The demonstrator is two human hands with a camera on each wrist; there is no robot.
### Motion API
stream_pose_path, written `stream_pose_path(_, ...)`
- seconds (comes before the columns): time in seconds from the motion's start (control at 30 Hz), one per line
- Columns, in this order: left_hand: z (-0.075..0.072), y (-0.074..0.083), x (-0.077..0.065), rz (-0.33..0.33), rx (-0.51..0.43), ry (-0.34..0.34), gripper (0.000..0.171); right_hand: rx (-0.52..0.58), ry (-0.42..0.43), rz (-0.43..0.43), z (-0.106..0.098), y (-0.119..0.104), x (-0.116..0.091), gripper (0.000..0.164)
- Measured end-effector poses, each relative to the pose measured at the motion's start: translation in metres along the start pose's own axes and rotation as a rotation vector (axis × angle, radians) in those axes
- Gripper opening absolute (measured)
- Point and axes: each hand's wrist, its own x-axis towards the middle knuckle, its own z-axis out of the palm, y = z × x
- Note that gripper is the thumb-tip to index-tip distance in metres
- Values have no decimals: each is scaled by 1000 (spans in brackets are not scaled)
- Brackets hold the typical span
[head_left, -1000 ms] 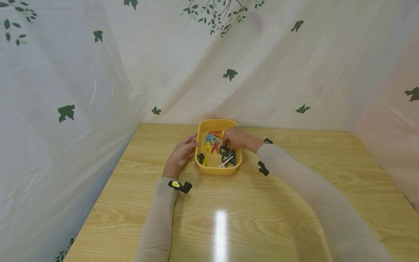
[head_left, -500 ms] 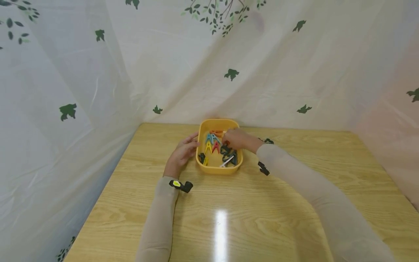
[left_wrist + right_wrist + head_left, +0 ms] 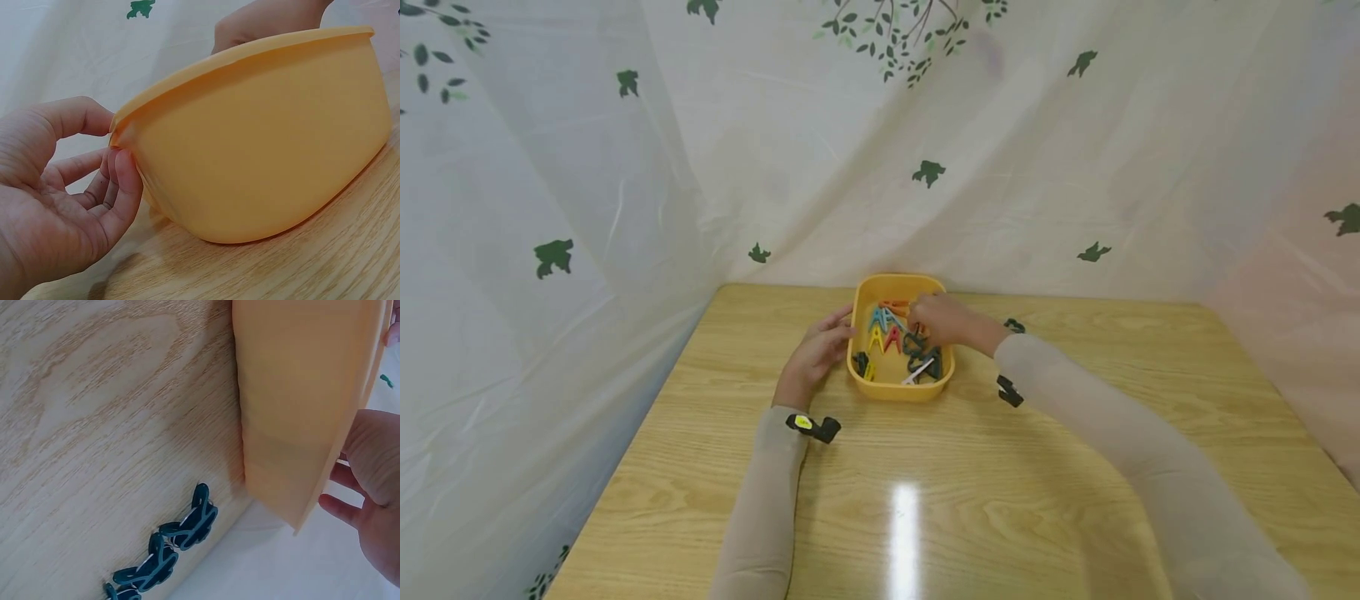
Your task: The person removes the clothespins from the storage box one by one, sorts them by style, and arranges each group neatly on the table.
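In the head view, a yellow plastic basket (image 3: 902, 392) stands near the table's far edge. Inside lie orange clothespins (image 3: 892, 307), blue clothespins (image 3: 877, 319), a yellow clothespin (image 3: 877, 339) and a red clothespin (image 3: 892, 339). Dark green clips (image 3: 914, 343) and a white piece (image 3: 919, 372) fill the right side; a black piece (image 3: 861, 363) sits front left. My left hand (image 3: 69, 181) holds the basket's left rim with curled fingers. My right hand (image 3: 947, 318) reaches over the right rim, fingers down among the clips. Its fingertips, and anything between them, are hidden.
Several dark teal clip-like things (image 3: 194, 522) lie in a row on the wooden table (image 3: 94, 425), right of the basket and near the far edge. A pale curtain (image 3: 820, 183) with leaf prints hangs behind the table. Each wrist wears a small black camera mount (image 3: 1010, 392).
The right hand has shifted only slightly within the basket, and an orange piece seen under its fingers earlier is now out of sight. My left hand stays at the rim.
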Motion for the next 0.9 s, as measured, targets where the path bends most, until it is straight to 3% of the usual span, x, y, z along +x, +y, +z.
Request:
stream_pose_path(0.2, 0, -1, 0, 9, -10, -20, 55, -36, 38, -23, -6, -5, -6, 23)
stream_pose_path(0.5, 3, 2, -3, 0, 5, 12, 55, 23, 152, 3, -30, -1, -23, 27)
stream_pose_path(0.73, 4, 0, -1, -8, 0, 7, 55, 38, 240, 100, -43, 25, -58, 28)
stream_pose_path(0.9, 4, 2, -1, -21, 4, 9, 55, 48, 246, 205, -38, 52, -87, 30)
